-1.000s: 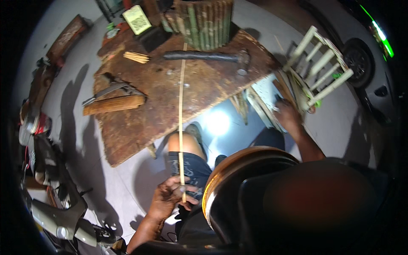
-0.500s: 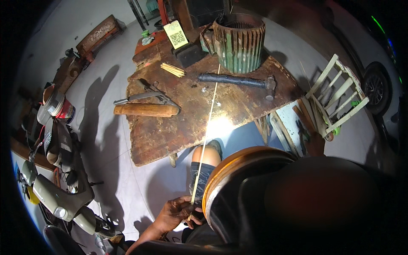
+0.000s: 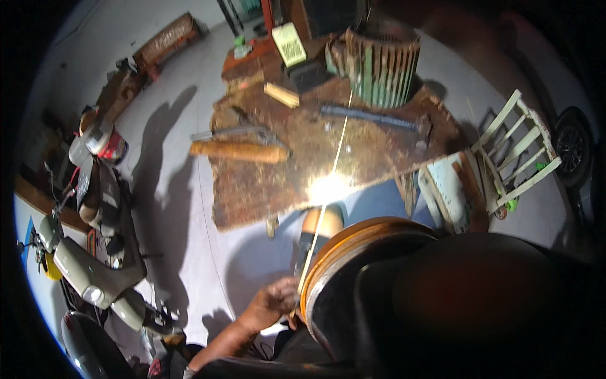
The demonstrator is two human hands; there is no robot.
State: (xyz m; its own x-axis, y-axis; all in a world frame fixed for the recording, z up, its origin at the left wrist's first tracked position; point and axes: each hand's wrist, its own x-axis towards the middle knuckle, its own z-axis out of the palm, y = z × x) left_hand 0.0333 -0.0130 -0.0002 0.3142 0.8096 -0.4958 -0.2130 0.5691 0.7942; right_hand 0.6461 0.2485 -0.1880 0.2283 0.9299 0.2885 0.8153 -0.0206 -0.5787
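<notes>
A long, thin, pale strip, like split bamboo [image 3: 341,151], runs from the far side of the wooden table down over my knee. Its near end is at the fingers of my left hand [image 3: 268,306], which are closed on it, though slightly blurred. Beside that hand, a large dark rounded shape with an orange rim [image 3: 334,252] covers the lower right. My right hand does not show apart from it. On the rough brown table [image 3: 252,196] lie a knife with a wooden handle [image 3: 240,151], a hammer with a dark wrapped handle [image 3: 369,116] and a bundle of short pale sticks [image 3: 281,95].
A ribbed, rusty green metal cylinder [image 3: 384,72] stands at the table's back, near a yellow card [image 3: 289,45] on a black block. A worn white chair [image 3: 521,145] is at right, before a car wheel [image 3: 571,145]. A scooter [image 3: 95,271] stands at left.
The view has swung, so the table and the things on it appear farther right. My left hand has shifted slightly left and up in the picture, still at the strip's near end.
</notes>
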